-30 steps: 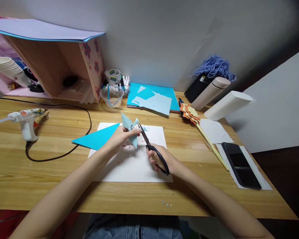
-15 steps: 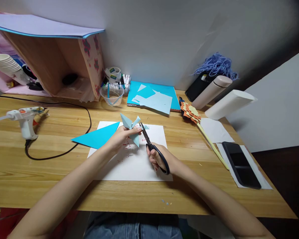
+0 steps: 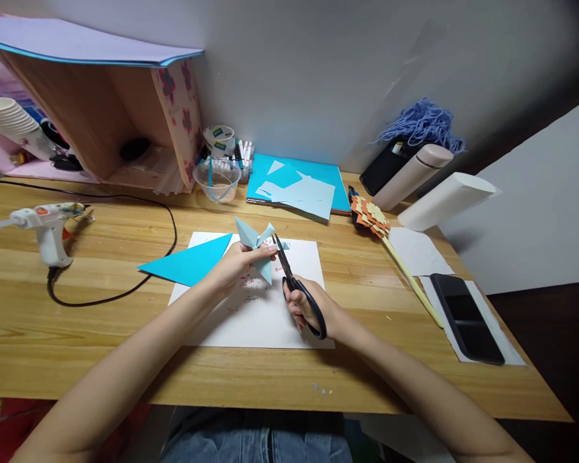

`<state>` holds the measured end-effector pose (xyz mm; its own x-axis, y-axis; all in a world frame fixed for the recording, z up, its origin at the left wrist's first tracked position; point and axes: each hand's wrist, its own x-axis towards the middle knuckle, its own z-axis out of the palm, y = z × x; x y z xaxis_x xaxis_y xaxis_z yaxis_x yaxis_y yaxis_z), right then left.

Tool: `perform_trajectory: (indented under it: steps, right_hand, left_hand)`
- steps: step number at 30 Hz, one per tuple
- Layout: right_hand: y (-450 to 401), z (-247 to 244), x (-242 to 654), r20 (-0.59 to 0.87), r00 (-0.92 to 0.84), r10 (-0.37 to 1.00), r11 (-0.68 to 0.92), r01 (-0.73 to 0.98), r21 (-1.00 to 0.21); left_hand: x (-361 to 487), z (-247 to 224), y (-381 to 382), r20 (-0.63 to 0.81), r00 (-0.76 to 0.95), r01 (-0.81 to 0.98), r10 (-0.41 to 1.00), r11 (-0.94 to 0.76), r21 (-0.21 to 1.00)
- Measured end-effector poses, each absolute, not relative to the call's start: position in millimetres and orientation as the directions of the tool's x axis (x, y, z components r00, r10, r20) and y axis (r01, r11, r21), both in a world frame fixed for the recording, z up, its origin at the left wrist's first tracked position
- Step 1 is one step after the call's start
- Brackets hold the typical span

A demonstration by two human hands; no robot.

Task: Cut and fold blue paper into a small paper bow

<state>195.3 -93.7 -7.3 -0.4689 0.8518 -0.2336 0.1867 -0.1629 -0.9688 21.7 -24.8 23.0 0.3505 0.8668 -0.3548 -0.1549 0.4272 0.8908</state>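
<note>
Between the thumb and fingers of my left hand [image 3: 237, 262] is a pale blue folded paper shape [image 3: 247, 233] with several pointed arms. My right hand [image 3: 313, 308] grips black-handled scissors [image 3: 284, 265] by the loops. Their blades are slightly apart and point up toward the paper, close by my left thumb; I cannot tell whether they touch it. Under both hands lies a white sheet [image 3: 270, 328] with red handwriting. A bright blue paper triangle [image 3: 188, 260] overlaps the sheet's left edge, beside my left wrist.
A glue gun [image 3: 51, 235] with a black cord stands at the left. Behind are a wooden box [image 3: 178, 128], a clear plastic cup [image 3: 217, 183] and blue papers [image 3: 294, 190]. On the right lie a paper flower [image 3: 369, 217], a phone [image 3: 467, 318] and a pink flask [image 3: 412, 177].
The view has shifted slightly. Both hands keep their hold, and the scissors and the folded paper stay almost in the same place.
</note>
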Motion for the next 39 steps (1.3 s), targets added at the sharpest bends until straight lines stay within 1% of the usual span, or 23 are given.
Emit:
perform_trajectory:
  steps: [6, 11, 12, 14, 16, 17, 20, 22, 24, 28, 33, 39]
  right_hand:
    - [-92.6, -4.8, 199.0, -0.226, -0.504, 0.834, -0.139, 0.204, -0.969]
    - [-89.3, 1.7, 209.8, -0.236, -0.565, 0.790, -0.109, 0.250, -0.962]
    - [-87.3, 2.3, 210.8, -0.255, -0.556, 0.791, -0.122, 0.264, -0.957]
    - [-81.6, 2.5, 210.6, -0.301, -0.480, 0.824, -0.187, 0.271, -0.944]
    - [-74.4, 1.9, 208.3, -0.319, -0.322, 0.891, -0.259, 0.215, -0.942]
    - [-70.7, 1.6, 207.0, -0.300, -0.243, 0.922, -0.263, 0.173, -0.949]
    - [-62.1, 1.1, 205.0, -0.147, -0.094, 0.985, -0.139, 0.093, -0.986]
    - [-59.1, 0.6, 205.4, -0.081, -0.046, 0.996, -0.079, 0.034, -0.996]
    - [-58.3, -0.4, 206.2, -0.061, -0.057, 0.997, -0.059, 0.025, -0.998]
    - [-59.4, -4.5, 207.0, -0.041, -0.104, 0.994, -0.033, 0.078, -0.996]
    - [-59.3, -12.5, 208.4, -0.025, -0.095, 0.995, -0.021, 0.041, -0.999]
    - [-57.7, -13.3, 208.2, -0.025, -0.097, 0.995, -0.022, 0.038, -0.999]
  left_hand:
    - [19.7, 20.7, -23.5, -0.327, 0.343, -0.175, 0.880, 0.402, 0.899]
    - [15.0, 18.2, -15.7, -0.257, 0.202, -0.262, 0.945, 0.305, 0.916]
    - [14.3, 17.6, -14.2, -0.251, 0.169, -0.270, 0.953, 0.290, 0.918]
    - [13.6, 16.3, -12.6, -0.251, 0.134, -0.245, 0.959, 0.278, 0.929]
    - [14.2, 15.0, -13.6, -0.252, 0.160, -0.182, 0.954, 0.279, 0.943]
    - [15.2, 14.3, -15.1, -0.248, 0.187, -0.143, 0.950, 0.277, 0.950]
    - [20.0, 12.8, -21.9, -0.227, 0.296, -0.031, 0.928, 0.247, 0.968]
    - [23.7, 11.7, -26.5, -0.218, 0.369, 0.034, 0.904, 0.221, 0.975]
    - [26.8, 10.4, -29.8, -0.216, 0.416, 0.081, 0.883, 0.200, 0.976]
    - [30.1, 7.9, -33.2, -0.197, 0.447, 0.123, 0.872, 0.159, 0.980]
    - [32.4, 8.4, -36.6, -0.202, 0.455, 0.160, 0.867, 0.144, 0.977]
    - [33.0, 9.5, -36.5, -0.208, 0.470, 0.154, 0.857, 0.153, 0.976]
